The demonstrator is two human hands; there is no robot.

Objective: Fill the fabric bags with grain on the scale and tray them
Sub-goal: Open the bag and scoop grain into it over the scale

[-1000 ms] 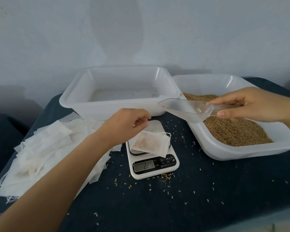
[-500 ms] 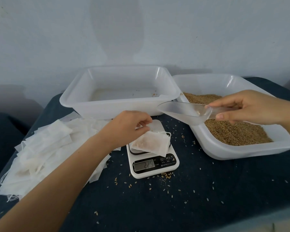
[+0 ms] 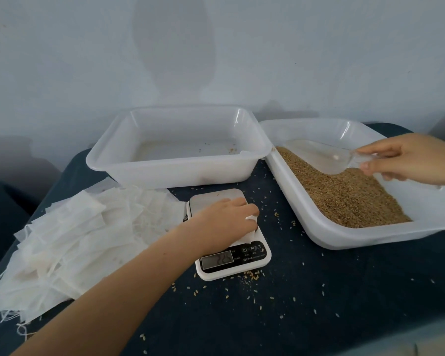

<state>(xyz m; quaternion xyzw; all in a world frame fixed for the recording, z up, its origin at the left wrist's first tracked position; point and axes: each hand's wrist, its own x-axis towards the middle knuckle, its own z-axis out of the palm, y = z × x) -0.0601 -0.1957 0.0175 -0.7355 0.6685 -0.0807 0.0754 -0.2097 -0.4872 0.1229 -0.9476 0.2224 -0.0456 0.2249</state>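
A small white scale stands on the dark cloth at centre. My left hand lies over the scale's plate and grips a filled white fabric bag; only the bag's edges show under the fingers. My right hand pinches the handle of a clear plastic scoop, which lies over the brown grain in the white tub at right. An almost bare white tray sits behind the scale.
A loose pile of flat white fabric bags with strings covers the left of the dark blue table. Spilled grains are scattered around the scale. A pale wall rises right behind the tray and tub.
My right hand has carried the scoop from above the scale back to the right, over the grain tub. My left hand has come down over the bag on the scale.
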